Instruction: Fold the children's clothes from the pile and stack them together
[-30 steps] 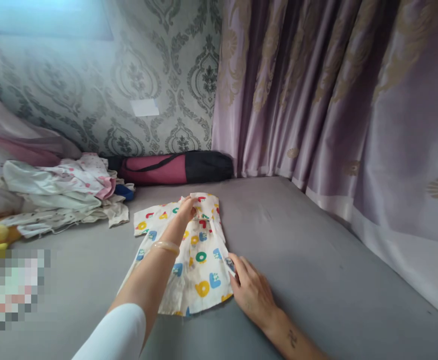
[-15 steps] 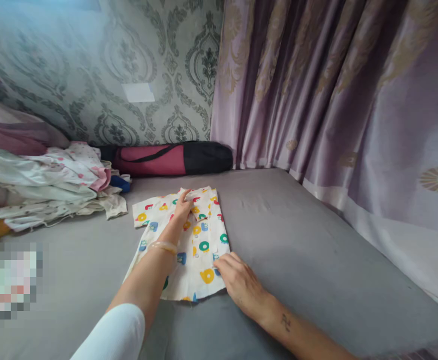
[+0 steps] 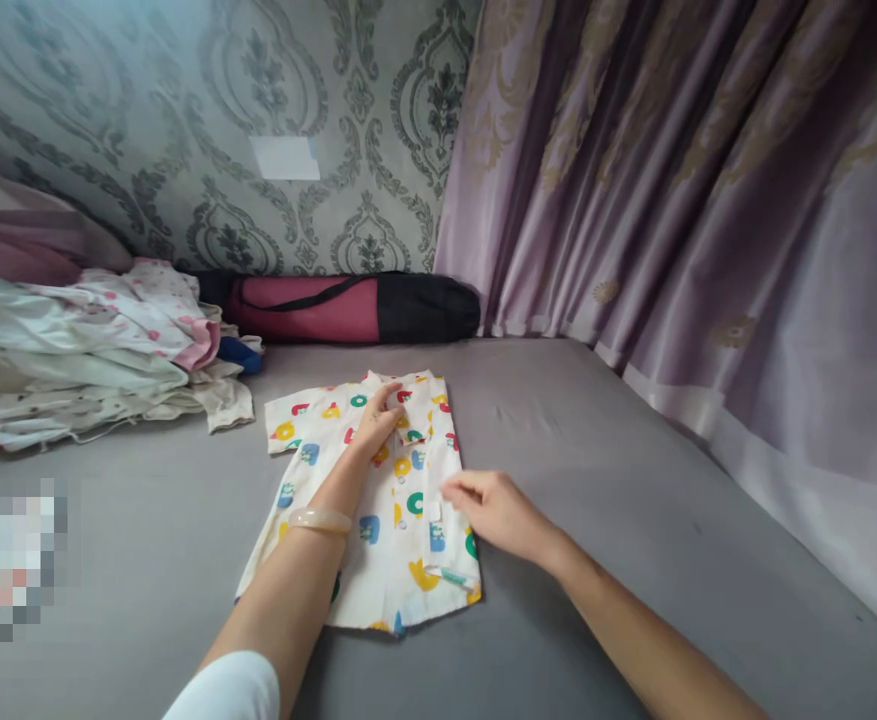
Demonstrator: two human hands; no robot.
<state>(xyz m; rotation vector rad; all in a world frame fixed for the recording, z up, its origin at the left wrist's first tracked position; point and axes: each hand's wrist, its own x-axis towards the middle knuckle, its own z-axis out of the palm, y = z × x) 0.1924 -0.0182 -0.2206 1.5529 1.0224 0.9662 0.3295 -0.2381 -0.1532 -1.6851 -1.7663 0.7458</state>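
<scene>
A small short-sleeved shirt (image 3: 367, 475), white with colourful cartoon prints, lies on the grey sheet. Its left sleeve in view is spread out, while the right side is folded inward over the front. My left hand (image 3: 380, 425) rests flat on the upper part of the shirt, fingers stretched out toward the collar. A pale bangle (image 3: 319, 520) circles that wrist. My right hand (image 3: 499, 508) is at the right edge of the shirt, thumb and fingers pinched together on the cloth there. The exact bit of cloth in the pinch is partly hidden.
Grey sheet (image 3: 595, 580) surrounds the shirt. A heap of clothes (image 3: 108, 340) lies at the left. Against the patterned wall is a maroon and black long bag (image 3: 318, 305). Purple curtains (image 3: 543, 200) hang along the right. A blurred patch covers something at the lower left.
My right hand has moved up along the shirt's right edge from near the hem, and the lower right side now lies wider. My left hand stays on the shirt. The view has shifted slightly.
</scene>
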